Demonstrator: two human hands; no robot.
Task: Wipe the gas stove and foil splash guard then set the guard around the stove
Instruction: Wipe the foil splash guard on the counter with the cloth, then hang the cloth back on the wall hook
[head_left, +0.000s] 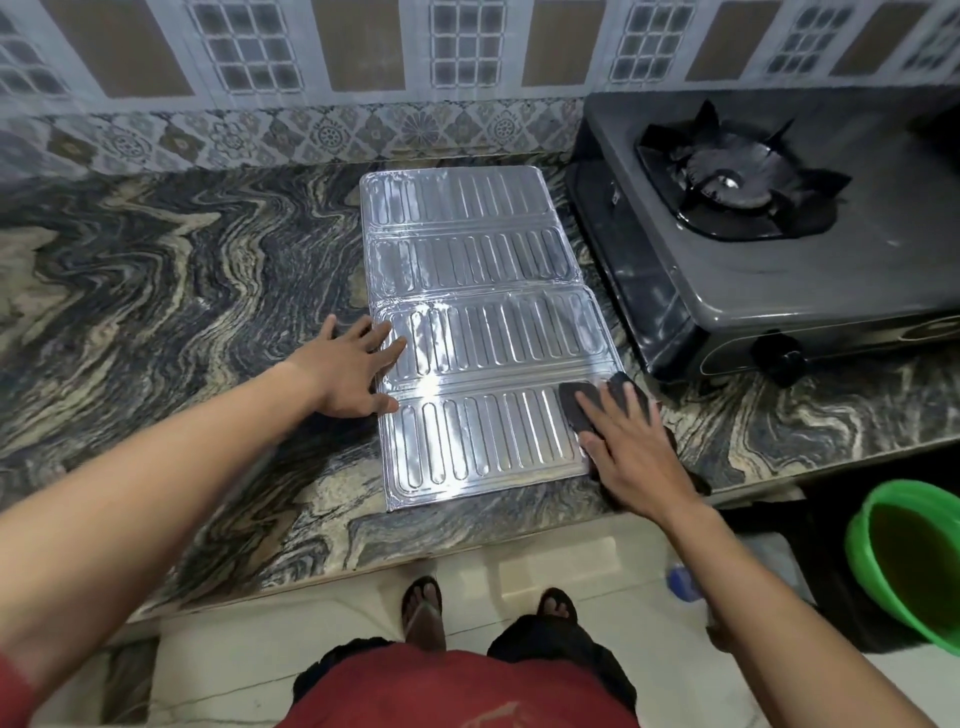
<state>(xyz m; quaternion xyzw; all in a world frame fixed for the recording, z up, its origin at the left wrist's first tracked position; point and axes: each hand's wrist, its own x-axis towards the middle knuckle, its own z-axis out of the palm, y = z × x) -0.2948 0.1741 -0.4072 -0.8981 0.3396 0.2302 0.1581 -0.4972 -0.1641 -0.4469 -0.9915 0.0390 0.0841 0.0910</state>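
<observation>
Guard (478, 332) lies flat on desk (156, 291), left of stove (769, 270).
Left hand (353, 369), flat, pins the left edge; right hand (628, 447), fingers straight, presses a cloth (579, 405) on the near-right corner. Long axis runs near-far.

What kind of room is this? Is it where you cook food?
Most likely a home kitchen. A gas stove sits on a stone counter, patterned wall tiles run behind, and a foil splash guard lies flat beside the stove with a dark cloth on it.
</observation>
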